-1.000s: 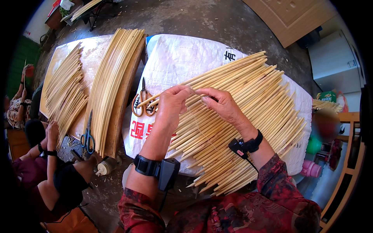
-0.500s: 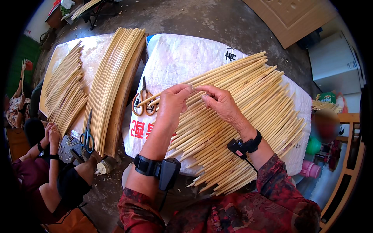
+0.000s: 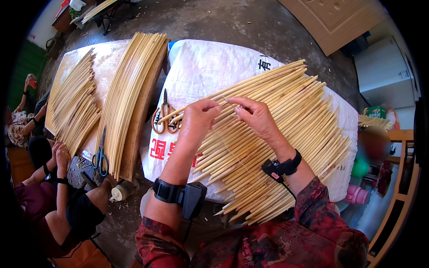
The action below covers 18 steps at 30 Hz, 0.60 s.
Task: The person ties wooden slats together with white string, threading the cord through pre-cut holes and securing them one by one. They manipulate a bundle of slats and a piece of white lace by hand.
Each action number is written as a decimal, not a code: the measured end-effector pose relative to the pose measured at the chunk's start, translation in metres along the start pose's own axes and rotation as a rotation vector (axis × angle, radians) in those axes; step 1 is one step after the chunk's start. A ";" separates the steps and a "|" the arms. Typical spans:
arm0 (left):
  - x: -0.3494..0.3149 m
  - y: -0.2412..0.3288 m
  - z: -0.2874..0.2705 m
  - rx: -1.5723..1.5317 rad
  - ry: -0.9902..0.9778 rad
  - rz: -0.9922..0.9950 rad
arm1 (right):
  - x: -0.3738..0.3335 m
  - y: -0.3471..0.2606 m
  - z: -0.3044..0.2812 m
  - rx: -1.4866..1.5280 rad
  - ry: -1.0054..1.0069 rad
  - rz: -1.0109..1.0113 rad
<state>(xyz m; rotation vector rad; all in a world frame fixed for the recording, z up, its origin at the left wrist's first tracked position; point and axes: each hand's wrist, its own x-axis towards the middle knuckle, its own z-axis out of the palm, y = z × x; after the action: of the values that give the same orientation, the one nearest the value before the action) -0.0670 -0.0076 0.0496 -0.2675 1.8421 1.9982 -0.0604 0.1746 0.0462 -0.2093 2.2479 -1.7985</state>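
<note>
My left hand (image 3: 201, 114) is pinched closed over the upper left of a spread of pale wooden sticks (image 3: 286, 120). A thin thread (image 3: 232, 154) runs down from near its fingertips across the sticks. My right hand (image 3: 255, 115) faces it, a small gap between them, with thumb and forefinger nearly together. Something thin and pale shows at that fingertip, too small to name. The sticks lie side by side, tapered ends toward me, on a white woven sack (image 3: 205, 58). Scissors with orange-brown handles (image 3: 166, 119) lie beside my left hand.
Left stands a wooden board (image 3: 143, 111) bearing more sticks (image 3: 129, 94) and blue-handled scissors (image 3: 101, 156). A co-worker's hands (image 3: 61, 154) are at that board's near edge. A bottle (image 3: 120, 192) stands below. A wooden chair frame (image 3: 397, 192) is at right.
My fingertips have drawn slightly apart, and the thread that showed between them has shifted. The sticks lie as before. At far left, another person's raised arm has moved.
</note>
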 end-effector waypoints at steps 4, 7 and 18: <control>0.003 -0.003 0.000 -0.064 0.025 0.024 | -0.002 -0.002 -0.001 0.052 -0.029 0.041; 0.004 -0.003 0.002 -0.158 0.036 0.027 | -0.003 -0.004 -0.004 0.042 -0.092 0.056; 0.005 -0.005 0.002 -0.191 0.024 0.010 | -0.003 -0.001 -0.002 0.072 -0.098 0.027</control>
<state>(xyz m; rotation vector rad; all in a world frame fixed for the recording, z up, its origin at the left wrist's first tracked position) -0.0689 -0.0046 0.0439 -0.3385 1.6704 2.1899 -0.0584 0.1766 0.0481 -0.2463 2.1057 -1.8108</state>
